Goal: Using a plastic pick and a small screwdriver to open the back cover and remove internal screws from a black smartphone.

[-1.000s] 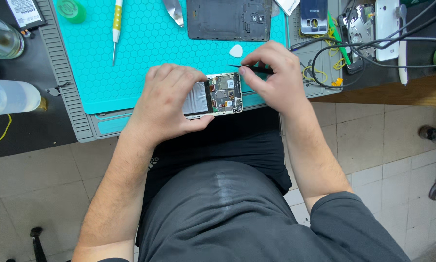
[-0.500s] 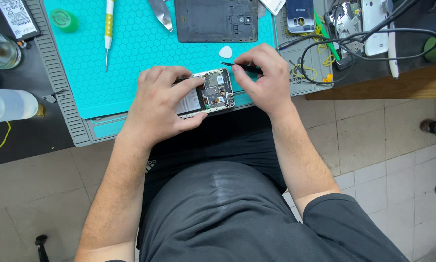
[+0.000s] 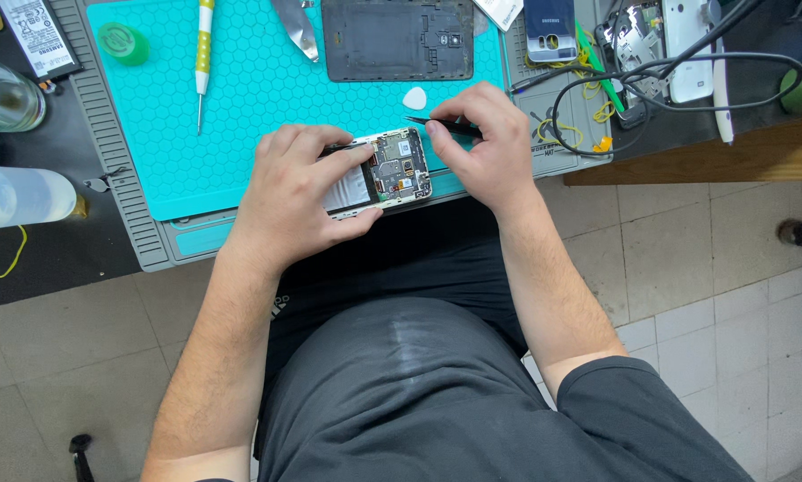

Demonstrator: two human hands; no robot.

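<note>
Steadying an opened white-framed phone with bare circuit board (image 3: 385,170) on the teal honeycomb mat (image 3: 240,116).
Left hand (image 3: 298,192) fingers clamp its sides; right hand (image 3: 486,147), at 3 o'clock, pinches black tweezers (image 3: 441,125).

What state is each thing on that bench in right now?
Phone: opened, circuit board exposed, held by left hand.
Tweezers: pinched in right hand.
Back cover: off, lying inside up.
Screwdriver: lying unused.
White pick: lying loose.

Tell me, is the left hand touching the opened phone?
Touching. The head view shows the left hand lying over the opened phone, fingers gripping its edges.
</note>
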